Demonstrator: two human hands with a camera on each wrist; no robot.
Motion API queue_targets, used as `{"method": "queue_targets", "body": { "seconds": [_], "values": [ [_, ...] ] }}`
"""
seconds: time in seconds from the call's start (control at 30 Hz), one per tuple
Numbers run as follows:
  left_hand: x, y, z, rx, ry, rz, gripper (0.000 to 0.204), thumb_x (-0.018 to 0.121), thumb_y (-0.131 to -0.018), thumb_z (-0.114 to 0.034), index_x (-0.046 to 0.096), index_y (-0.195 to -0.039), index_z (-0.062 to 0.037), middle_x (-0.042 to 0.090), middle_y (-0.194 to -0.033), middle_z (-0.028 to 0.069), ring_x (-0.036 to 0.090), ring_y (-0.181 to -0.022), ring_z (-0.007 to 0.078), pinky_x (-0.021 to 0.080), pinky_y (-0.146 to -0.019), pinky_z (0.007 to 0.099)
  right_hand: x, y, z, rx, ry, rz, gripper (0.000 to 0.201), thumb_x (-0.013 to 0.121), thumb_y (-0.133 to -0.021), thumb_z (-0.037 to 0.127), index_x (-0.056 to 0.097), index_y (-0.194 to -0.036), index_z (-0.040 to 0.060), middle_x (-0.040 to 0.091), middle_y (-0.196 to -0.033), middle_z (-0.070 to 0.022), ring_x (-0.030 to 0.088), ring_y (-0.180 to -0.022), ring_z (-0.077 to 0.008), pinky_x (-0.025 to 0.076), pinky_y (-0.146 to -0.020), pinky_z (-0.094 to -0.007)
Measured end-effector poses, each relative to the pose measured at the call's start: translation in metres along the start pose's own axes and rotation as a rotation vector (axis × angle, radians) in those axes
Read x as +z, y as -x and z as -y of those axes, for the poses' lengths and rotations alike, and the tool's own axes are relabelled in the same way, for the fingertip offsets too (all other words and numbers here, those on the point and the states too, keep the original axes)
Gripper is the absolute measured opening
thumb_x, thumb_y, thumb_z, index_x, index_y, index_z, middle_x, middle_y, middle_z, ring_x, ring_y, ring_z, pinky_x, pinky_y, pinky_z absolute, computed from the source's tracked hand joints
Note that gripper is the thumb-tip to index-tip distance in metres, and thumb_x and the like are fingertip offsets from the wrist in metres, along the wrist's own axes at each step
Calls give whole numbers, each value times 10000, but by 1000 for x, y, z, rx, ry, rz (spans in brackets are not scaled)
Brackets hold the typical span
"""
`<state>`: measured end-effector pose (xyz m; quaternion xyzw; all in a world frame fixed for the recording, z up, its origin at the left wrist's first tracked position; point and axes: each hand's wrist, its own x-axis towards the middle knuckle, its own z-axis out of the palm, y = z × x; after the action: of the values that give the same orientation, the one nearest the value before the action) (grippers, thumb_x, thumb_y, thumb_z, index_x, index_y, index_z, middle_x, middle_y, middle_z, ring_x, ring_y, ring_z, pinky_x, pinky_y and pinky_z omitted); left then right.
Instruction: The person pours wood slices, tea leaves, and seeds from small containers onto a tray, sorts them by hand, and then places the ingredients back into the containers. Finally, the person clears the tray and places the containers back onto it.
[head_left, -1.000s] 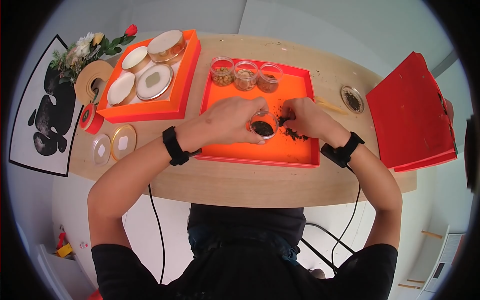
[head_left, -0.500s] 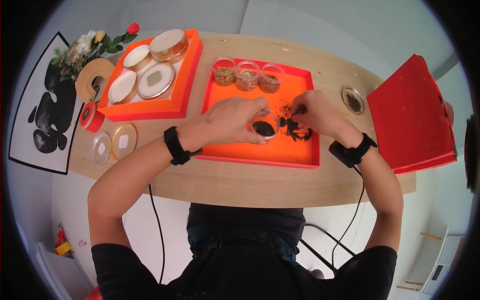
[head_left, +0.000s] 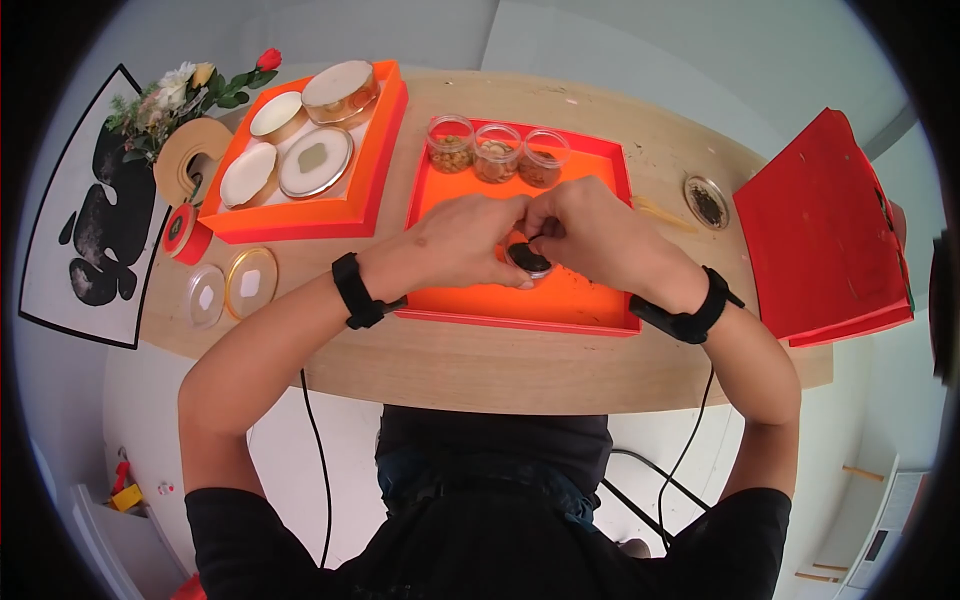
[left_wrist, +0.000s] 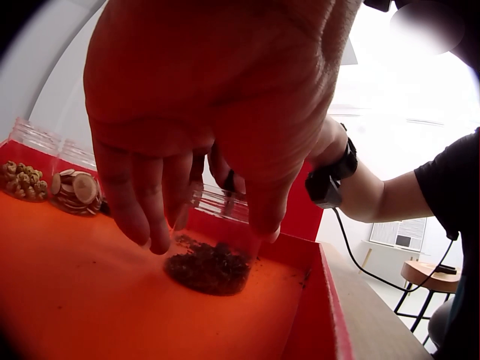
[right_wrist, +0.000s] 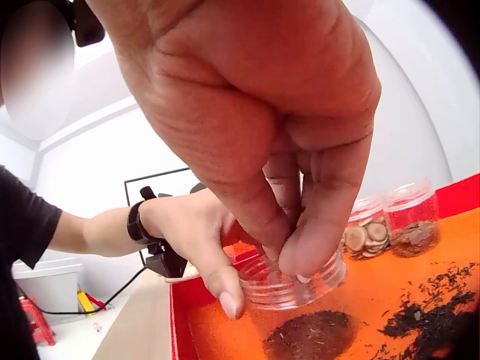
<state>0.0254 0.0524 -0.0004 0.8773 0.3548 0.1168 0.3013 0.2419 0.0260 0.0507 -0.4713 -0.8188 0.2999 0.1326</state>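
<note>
The jar stands on the orange tray, dark tea at its bottom. The left hand curls its fingers round its side; the right hand has fingertips pinched together over the open mouth. Spilled tea lies just beside.

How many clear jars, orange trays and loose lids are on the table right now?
Clear jars: 4, three in a row and one held by the left hand
Orange trays: 2
Loose lids: 3
Total: 9
</note>
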Motion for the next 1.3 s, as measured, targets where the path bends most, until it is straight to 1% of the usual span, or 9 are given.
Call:
{"method": "queue_targets", "body": {
  "seconds": [0.6, 0.7, 0.8, 0.9, 0.97, 1.1, 1.2, 1.27, 1.3],
  "values": [
    [0, -1, 0, -3, -11, 15, 631, 970, -844, -381, 655, -1258, -23, 802, -1108, 206, 797, -1064, 363, 604, -874, 475, 11, -3, -20, -141, 240, -26, 93, 741, -948, 36, 822, -984, 9, 767, -843, -194, 743, -809, -375, 582, -731, -470],
    [0, 0, 1, 5, -38, 6, 628, 969, -847, -372, 655, -1263, -22, 799, -1130, 208, 800, -1055, 361, 606, -880, 474, 3, 0, -12, -119, 92, -50, 82, 746, -961, 48, 808, -1000, 9, 773, -869, -187, 744, -797, -375, 588, -736, -467],
    [5, 0, 6, 49, -17, -39, 625, 966, -850, -353, 653, -1279, -23, 797, -1158, 200, 801, -1070, 350, 608, -897, 473, -11, 5, -13, 40, 42, -78, 91, 783, -958, 74, 784, -970, -16, 774, -886, -201, 751, -821, -379, 597, -769, -471],
    [6, 0, 8, 68, -4, -37, 629, 963, -850, -327, 645, -1302, -27, 791, -1205, 196, 801, -1094, 338, 609, -921, 472, -14, 12, -41, 137, 184, -74, 192, 855, -913, 105, 757, -987, -42, 771, -915, -226, 761, -889, -400, 598, -802, -473],
    [5, 0, 7, 52, -5, -28, 638, 960, -849, -310, 638, -1322, -30, 790, -1238, 192, 799, -1115, 333, 608, -938, 475, -9, 22, -54, 220, 397, 10, 303, 889, -878, 100, 742, -1088, -61, 780, -950, -230, 765, -875, -361, 594, -783, -434],
    [7, -1, 10, 65, -5, -31, 642, 959, -849, -302, 634, -1330, -29, 786, -1255, 193, 798, -1114, 334, 607, -944, 474, 7, 22, -84, 187, 404, -3, 379, 907, -851, 109, 725, -1133, -68, 778, -999, -244, 761, -925, -393, 592, -804, -449],
    [6, -1, 9, 66, -7, -31, 639, 957, -851, -299, 633, -1332, -29, 789, -1244, 189, 797, -1116, 338, 608, -942, 472, 7, 13, -86, 145, 290, -39, 294, 874, -854, 65, 732, -1068, -78, 778, -923, -225, 774, -855, -349, 595, -769, -435],
    [5, -1, 8, 59, -17, -27, 641, 957, -850, -300, 633, -1332, -28, 791, -1240, 188, 797, -1121, 340, 610, -942, 470, 5, 5, -84, 218, 206, 33, 174, 827, -874, 9, 740, -994, -80, 764, -813, -178, 778, -736, -259, 601, -680, -389],
    [4, -1, 7, 59, -19, -28, 641, 957, -850, -300, 633, -1332, -28, 791, -1240, 188, 797, -1121, 340, 610, -942, 470, 5, 3, -85, 217, 206, 32, 174, 827, -874, 9, 740, -994, -80, 764, -813, -178, 778, -736, -259, 601, -680, -389]
  ]
}}
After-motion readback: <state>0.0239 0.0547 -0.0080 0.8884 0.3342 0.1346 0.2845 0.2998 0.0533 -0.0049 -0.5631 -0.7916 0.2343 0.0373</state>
